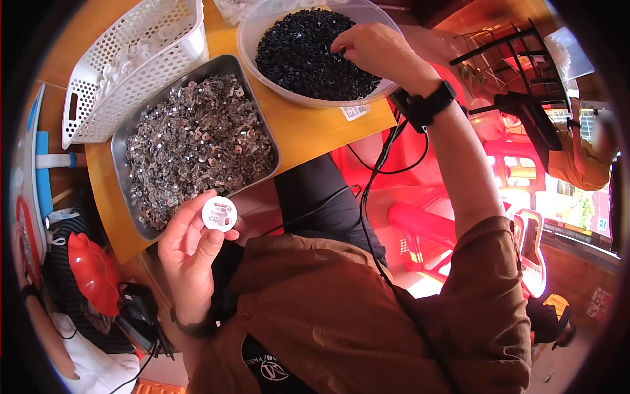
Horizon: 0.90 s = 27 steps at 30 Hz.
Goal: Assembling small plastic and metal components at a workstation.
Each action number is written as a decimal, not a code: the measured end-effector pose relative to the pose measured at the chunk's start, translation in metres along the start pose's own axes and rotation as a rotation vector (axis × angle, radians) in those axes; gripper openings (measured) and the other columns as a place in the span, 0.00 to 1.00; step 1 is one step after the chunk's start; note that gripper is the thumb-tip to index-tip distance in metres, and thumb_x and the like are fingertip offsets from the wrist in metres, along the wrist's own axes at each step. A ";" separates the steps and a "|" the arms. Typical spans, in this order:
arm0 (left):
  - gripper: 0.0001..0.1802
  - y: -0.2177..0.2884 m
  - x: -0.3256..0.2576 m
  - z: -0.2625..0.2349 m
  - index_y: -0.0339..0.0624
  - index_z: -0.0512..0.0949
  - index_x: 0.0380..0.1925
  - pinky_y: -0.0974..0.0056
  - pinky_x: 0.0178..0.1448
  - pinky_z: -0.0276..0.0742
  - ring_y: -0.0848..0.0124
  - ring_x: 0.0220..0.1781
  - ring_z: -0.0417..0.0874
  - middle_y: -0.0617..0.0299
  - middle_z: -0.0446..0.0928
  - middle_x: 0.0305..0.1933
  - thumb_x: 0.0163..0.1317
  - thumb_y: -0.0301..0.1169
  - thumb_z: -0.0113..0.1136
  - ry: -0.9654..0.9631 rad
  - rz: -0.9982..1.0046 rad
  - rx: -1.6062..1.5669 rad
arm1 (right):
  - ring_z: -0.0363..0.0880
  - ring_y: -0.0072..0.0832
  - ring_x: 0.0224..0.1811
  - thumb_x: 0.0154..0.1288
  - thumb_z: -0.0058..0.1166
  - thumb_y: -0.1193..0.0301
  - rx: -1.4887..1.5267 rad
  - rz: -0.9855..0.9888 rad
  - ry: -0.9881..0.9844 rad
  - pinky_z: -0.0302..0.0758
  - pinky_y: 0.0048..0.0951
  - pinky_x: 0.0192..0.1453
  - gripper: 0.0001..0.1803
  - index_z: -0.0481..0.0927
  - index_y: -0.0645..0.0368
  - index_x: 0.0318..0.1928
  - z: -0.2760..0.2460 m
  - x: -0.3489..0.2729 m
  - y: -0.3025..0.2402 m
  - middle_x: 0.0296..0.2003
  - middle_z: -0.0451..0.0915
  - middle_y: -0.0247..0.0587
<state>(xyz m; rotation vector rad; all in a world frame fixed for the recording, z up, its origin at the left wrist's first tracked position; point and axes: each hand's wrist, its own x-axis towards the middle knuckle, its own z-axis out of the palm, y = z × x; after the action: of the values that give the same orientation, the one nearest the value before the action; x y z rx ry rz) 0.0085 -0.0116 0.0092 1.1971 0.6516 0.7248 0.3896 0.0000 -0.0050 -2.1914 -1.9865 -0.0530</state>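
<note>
My left hand (189, 248) holds a round white plastic part (219, 215) up between thumb and fingers, with small metal pieces set in its face. It hovers just off the near edge of a metal tray (274, 156) heaped with tiny silvery metal parts (190, 134). Farther right, my right hand (384, 54) reaches into a clear plastic tub (308, 100) of small black pieces (295, 49). Its thumb and forefinger are pinched at the surface of the pile. Whatever lies between those fingertips is too small to make out.
A white perforated basket (147, 88) with white plastic parts stands left of the tray on the yellow table (315, 138). Black cables (375, 171) hang beside my right forearm. Red plastic stools (426, 226) stand to the right. Another person's arm (49, 328) shows at lower left, near a red scalloped object (92, 272).
</note>
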 end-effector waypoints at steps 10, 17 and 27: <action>0.24 -0.003 -0.006 -0.007 0.31 0.68 0.55 0.69 0.40 0.76 0.71 0.41 0.76 0.56 0.75 0.44 0.59 0.30 0.60 0.021 -0.035 0.061 | 0.80 0.37 0.32 0.50 0.58 0.70 0.109 -0.046 0.010 0.75 0.35 0.37 0.07 0.83 0.54 0.33 0.006 0.003 -0.008 0.27 0.82 0.40; 0.22 -0.005 -0.008 -0.008 0.30 0.69 0.53 0.68 0.40 0.77 0.69 0.42 0.78 0.55 0.75 0.43 0.58 0.22 0.60 0.033 -0.039 -0.008 | 0.80 0.31 0.27 0.49 0.61 0.70 0.238 0.010 0.022 0.75 0.30 0.33 0.06 0.82 0.56 0.29 0.004 -0.005 -0.003 0.23 0.81 0.39; 0.22 -0.004 -0.011 -0.003 0.30 0.70 0.53 0.68 0.40 0.77 0.69 0.43 0.78 0.54 0.75 0.43 0.58 0.22 0.60 0.038 -0.041 -0.002 | 0.81 0.24 0.30 0.51 0.58 0.74 0.390 0.173 -0.039 0.76 0.27 0.37 0.09 0.81 0.56 0.36 0.002 -0.008 -0.002 0.23 0.80 0.33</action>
<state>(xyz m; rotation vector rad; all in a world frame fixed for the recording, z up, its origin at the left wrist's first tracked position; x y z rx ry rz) -0.0003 -0.0192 0.0057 1.1671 0.7049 0.7150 0.3867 -0.0079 -0.0078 -2.1038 -1.6453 0.3708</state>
